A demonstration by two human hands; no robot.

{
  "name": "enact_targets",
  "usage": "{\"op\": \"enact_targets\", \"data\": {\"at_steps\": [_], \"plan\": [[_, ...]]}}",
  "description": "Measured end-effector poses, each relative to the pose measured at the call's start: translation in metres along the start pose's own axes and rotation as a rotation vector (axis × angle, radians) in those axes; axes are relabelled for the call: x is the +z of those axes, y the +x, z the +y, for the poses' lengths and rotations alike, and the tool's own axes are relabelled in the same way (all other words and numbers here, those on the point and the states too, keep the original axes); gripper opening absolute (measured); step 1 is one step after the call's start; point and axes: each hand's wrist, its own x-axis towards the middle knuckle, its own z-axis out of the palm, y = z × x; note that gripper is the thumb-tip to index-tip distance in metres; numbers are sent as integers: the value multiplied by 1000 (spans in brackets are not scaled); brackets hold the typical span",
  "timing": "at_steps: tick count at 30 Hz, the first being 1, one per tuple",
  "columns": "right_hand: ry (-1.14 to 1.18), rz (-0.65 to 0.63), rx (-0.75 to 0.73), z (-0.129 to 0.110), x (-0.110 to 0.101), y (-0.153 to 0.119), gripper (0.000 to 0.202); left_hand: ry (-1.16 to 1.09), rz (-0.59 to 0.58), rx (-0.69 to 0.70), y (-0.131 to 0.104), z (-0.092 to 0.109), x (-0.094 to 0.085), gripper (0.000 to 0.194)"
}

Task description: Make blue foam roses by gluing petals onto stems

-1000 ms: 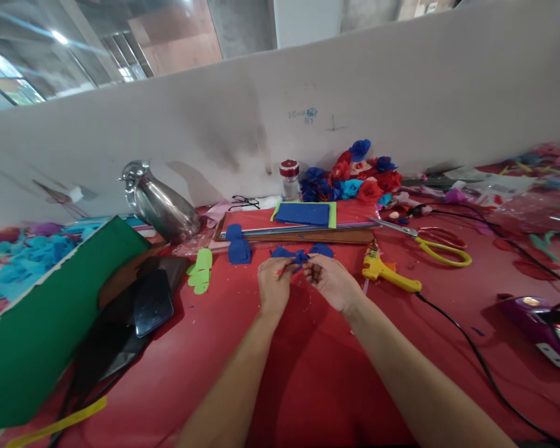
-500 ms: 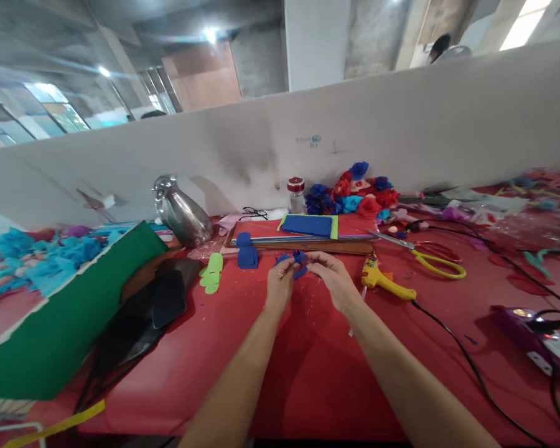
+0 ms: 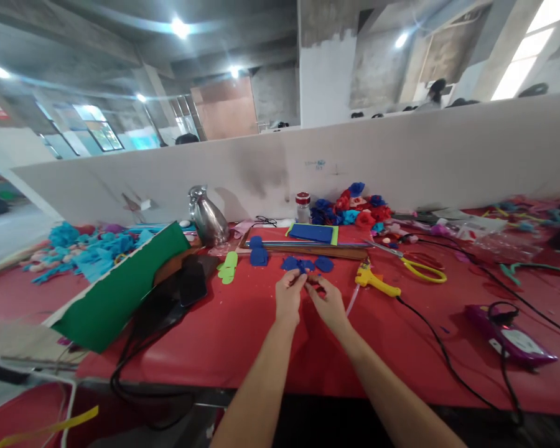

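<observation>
In the head view my left hand (image 3: 288, 297) is closed, thumb and fingers pinching a small blue paper flower piece (image 3: 302, 268). My right hand (image 3: 327, 300) meets it at the fingertips, also pinched on the piece's lower end. Fingers hide most of this piece. Just beyond them lie loose blue petals (image 3: 324, 264) on the red tabletop (image 3: 242, 323). Farther left are a small pile of blue cut-outs (image 3: 258, 256) and some lime-green cut-outs (image 3: 228, 269). A yellow glue gun (image 3: 377, 283) rests to the right of my right hand.
Yellow-handled scissors (image 3: 422, 270) lie right of the glue gun. Behind stand a lidded jar (image 3: 303, 208), a heap of finished flowers (image 3: 350, 208) and a metal jug (image 3: 208, 218). A green board (image 3: 121, 292) leans at left; a purple power box (image 3: 508, 339) sits at right with cords.
The camera view has tilted up and shifted left. Both hands have come closer together at the fingertips. More loose blue petals show on the table beyond them.
</observation>
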Motion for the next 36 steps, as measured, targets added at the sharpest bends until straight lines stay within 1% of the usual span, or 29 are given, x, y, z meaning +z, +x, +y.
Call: {"op": "enact_targets", "data": {"at_steps": [3, 5, 7, 12, 17, 20, 23, 25, 27, 29, 30, 31, 33, 36], "plan": [[-33, 58, -69, 8, 3, -10, 17, -16, -29, -23, -15, 1, 0, 23], [-25, 85, -100, 11, 2, -13, 15, -15, -54, -13, -21, 1, -1, 23], [-3, 93, -127, 12, 0, -14, 13, -6, -54, 14, -24, -2, -2, 21], [6, 85, -156, 11, -2, -17, 13, 16, -17, 79, -29, -11, -3, 17], [13, 62, -169, 8, -4, -17, 17, 47, 26, 121, -36, -8, 0, 13], [-2, 49, -207, 7, -5, -17, 18, 63, 46, 118, -37, -6, 0, 14], [-21, 44, -214, 7, -4, -16, 17, 66, 36, 91, -36, -6, 0, 16], [-39, 47, -177, 8, -4, -16, 16, 96, 14, 64, -36, -5, -1, 22], [-57, 39, -136, 9, -3, -16, 15, 148, 16, 40, -38, -4, -3, 37], [-69, 33, -115, 10, -3, -16, 15, 199, 41, 14, -42, -4, -6, 54], [-75, 32, -109, 11, -3, -16, 15, 216, 47, -2, -44, -4, -8, 57], [-82, 32, -105, 12, -2, -16, 15, 227, 43, -19, -46, -5, -10, 56], [-104, 26, -106, 14, -2, -16, 17, 240, 23, -35, -48, -7, -13, 47], [-139, 18, -127, 17, -1, -17, 18, 249, 33, -4, -43, -12, -14, 34]]}}
